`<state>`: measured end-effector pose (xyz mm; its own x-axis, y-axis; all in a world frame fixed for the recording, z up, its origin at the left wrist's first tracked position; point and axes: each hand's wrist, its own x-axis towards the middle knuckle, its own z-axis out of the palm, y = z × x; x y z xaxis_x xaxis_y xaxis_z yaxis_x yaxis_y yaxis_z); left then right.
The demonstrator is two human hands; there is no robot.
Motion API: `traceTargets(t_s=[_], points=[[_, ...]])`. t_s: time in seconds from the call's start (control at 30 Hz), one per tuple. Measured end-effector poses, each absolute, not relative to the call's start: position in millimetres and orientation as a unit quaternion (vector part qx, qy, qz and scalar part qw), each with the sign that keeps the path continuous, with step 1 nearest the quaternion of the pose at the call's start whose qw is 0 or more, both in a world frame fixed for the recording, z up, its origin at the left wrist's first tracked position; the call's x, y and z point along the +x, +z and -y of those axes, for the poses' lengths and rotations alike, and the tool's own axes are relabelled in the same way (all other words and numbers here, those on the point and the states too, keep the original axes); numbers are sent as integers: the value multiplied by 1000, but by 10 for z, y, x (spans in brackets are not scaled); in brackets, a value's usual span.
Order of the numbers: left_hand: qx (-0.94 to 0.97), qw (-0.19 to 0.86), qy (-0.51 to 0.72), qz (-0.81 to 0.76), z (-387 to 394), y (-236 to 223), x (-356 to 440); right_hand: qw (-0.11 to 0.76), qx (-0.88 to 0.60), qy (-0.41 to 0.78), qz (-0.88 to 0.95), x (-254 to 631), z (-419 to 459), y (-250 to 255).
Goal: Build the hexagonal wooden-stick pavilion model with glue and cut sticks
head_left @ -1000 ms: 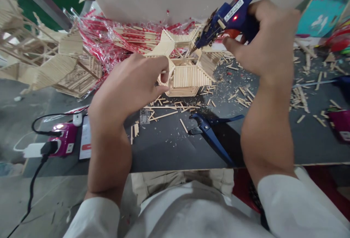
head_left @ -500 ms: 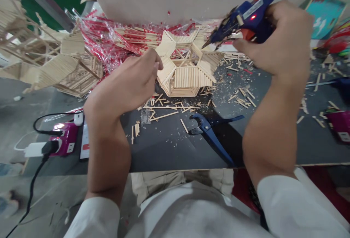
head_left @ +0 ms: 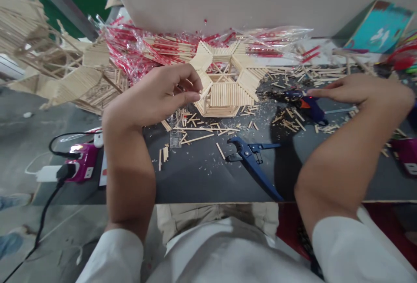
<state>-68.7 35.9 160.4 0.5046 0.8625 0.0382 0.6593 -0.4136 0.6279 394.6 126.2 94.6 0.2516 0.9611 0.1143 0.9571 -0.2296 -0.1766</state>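
My left hand [head_left: 169, 87] is closed in a pinch at the near left edge of a frame built of thin wooden sticks [head_left: 230, 94]. Its fingertips hide most of what they hold; only a tiny pale bit shows between them. The frame has slatted panels around an open middle and rests on the dark table. To the right, my right hand [head_left: 355, 88] is low over the table. Its outstretched fingers and thumb come together on the top of a blue hot glue gun [head_left: 314, 110], which lies on its side among stick scraps.
A blue cutter [head_left: 252, 163] lies near the table's front edge. Cut stick pieces [head_left: 289, 120] are scattered about. Red-and-clear plastic packs of sticks [head_left: 156, 46] line the back. A larger stick structure [head_left: 71, 83] stands left, above a purple power socket [head_left: 81, 161] with cables.
My right hand has brought the glue gun from above the frame down to the table at right. My left hand has shifted slightly toward the frame's near left corner.
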Motion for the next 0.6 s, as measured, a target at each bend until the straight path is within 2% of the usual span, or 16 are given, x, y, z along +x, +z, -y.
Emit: traceTargets(t_s=[0.03,0.07,0.13,0.23,0.27,0.33,0.4,0.6], points=[[814,304,199,-453,-383,1580,-676,20,-822,20,569,3849,-1190,1023],[805,329,219,-443,-407,1554,-662,25,-817,3,576,3717,-1099,1120],[780,375,260,-428,-445,1505,-630,142,-760,11,634,3373,-888,1328],[754,413,277,-429,-461,1465,-578,340,-565,72,749,2763,-601,1527],[750,414,272,-438,-455,1462,-563,364,-490,99,786,2560,-532,1546],[746,415,258,-452,-439,1461,-541,361,-373,171,837,2196,-439,1523],[735,432,258,-454,-428,1455,-535,337,-326,221,855,1925,-399,1452],[701,459,279,-468,-490,1383,-561,331,-339,238,848,1708,-422,1271]])
